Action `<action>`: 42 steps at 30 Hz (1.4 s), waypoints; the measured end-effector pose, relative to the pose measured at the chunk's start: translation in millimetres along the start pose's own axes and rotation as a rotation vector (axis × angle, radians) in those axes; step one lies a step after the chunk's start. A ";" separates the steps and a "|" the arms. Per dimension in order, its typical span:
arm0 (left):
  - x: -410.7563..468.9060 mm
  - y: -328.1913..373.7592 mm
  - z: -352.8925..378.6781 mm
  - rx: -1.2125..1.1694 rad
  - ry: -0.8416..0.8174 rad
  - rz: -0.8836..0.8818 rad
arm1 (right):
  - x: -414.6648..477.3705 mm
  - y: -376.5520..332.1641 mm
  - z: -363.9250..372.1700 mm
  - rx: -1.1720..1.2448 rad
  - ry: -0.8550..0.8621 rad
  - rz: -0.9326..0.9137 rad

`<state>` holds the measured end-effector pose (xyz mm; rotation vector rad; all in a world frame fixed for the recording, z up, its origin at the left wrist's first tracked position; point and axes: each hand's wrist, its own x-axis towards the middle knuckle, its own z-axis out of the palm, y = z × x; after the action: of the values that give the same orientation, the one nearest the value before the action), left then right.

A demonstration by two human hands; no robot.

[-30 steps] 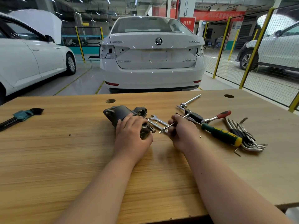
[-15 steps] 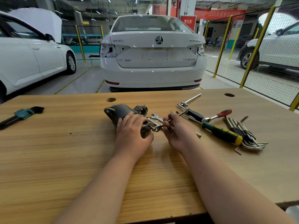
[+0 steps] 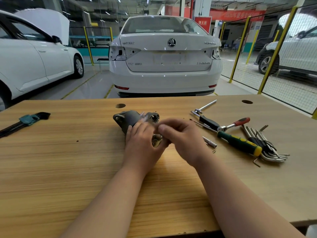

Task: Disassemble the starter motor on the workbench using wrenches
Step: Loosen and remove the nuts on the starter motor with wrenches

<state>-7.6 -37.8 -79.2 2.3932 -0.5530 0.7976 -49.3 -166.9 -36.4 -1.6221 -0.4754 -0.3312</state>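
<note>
Centrally on the wooden workbench (image 3: pixel 68 169), toward its far edge, lies the starter motor (image 3: pixel 130 120), a dark grey housing on its side with the flanged end pointing left. The person's left hand (image 3: pixel 142 141) lies over the near end of the housing, fingers curled down around the body and gripping it. The right hand (image 3: pixel 183 140) is just beside the left, at the motor's right end, fingers bent inward. Motion blur hides whether they grasp a tool, so its hold cannot be determined.

To the right of the hands lie:
- a small metal socket (image 3: pixel 210 142)
- a screwdriver (image 3: pixel 240 142) with a green-and-yellow handle
- a red-handled ratchet (image 3: pixel 236 122)
- a sliding T-bar (image 3: pixel 205 106)
- a fanned set of hex keys (image 3: pixel 269 150)

Well apart, at the left edge, rests a second hex key set (image 3: pixel 25 120) in a teal holder. Beyond the bench stands a white car (image 3: pixel 164 66), rear end facing the bench.
</note>
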 end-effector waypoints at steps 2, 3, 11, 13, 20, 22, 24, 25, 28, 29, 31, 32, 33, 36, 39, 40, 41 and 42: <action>-0.7 0.2 -1.1 0.000 0.006 0.019 | -1.5 0.5 8.8 -0.166 -0.072 -0.070; -1.6 -0.1 -1.0 -0.012 0.028 0.031 | -1.9 0.9 11.7 -0.227 -0.084 -0.090; -1.9 -2.3 -1.8 -0.064 0.015 0.008 | -2.4 3.0 11.4 -0.485 -0.128 -0.025; -2.2 -0.2 -3.6 -0.086 0.012 -0.004 | -2.4 1.0 8.3 -0.594 -0.180 -0.028; -1.7 -2.5 -2.6 -0.093 0.009 -0.015 | -1.9 -6.6 4.3 -0.878 -0.335 -0.067; -1.1 -2.8 -2.3 -0.118 0.017 -0.014 | -3.0 -5.9 4.9 -0.889 -0.373 -0.057; -0.6 -2.1 -3.0 -0.124 0.019 -0.017 | -3.8 -3.7 6.0 -0.910 -0.387 -0.049; -0.2 -2.1 -3.1 -0.123 0.020 -0.017 | -4.3 -2.1 5.9 -0.916 -0.382 -0.059; 1.5 -4.2 -2.7 -0.123 0.017 -0.008 | -5.8 2.6 3.1 -0.834 -0.321 -0.149; 2.0 -4.8 -1.8 -0.109 0.008 -0.008 | -5.9 4.3 1.7 -0.790 -0.262 -0.187; 1.7 -4.2 0.8 -0.044 -0.010 -0.017 | -5.2 8.5 0.5 -0.701 -0.053 -0.230; 1.2 -4.4 1.9 -0.022 -0.009 -0.019 | -4.6 10.2 0.3 -0.610 0.066 -0.206; 0.7 -4.9 2.9 -0.017 -0.001 -0.019 | -2.9 11.0 -0.1 -0.463 0.172 -0.143; -0.2 -6.7 3.5 -0.022 0.010 -0.012 | 4.6 13.2 -9.3 0.010 0.372 0.149; 0.5 -6.5 3.5 -0.035 0.034 -0.009 | 6.5 17.3 -25.4 0.161 0.367 0.389; 0.1 -6.4 3.8 -0.034 0.040 -0.008 | 6.6 19.8 -28.2 0.225 0.340 0.449; -0.2 -6.5 4.3 -0.033 0.047 -0.006 | 6.7 21.9 -29.9 0.303 0.313 0.492; -0.1 -6.9 4.9 -0.033 0.051 -0.003 | 7.0 23.5 -30.9 0.379 0.295 0.517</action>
<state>-1.9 -35.5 -85.1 2.3363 -0.5378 0.8397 -29.8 -198.3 -50.1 -1.2422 0.1100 -0.0780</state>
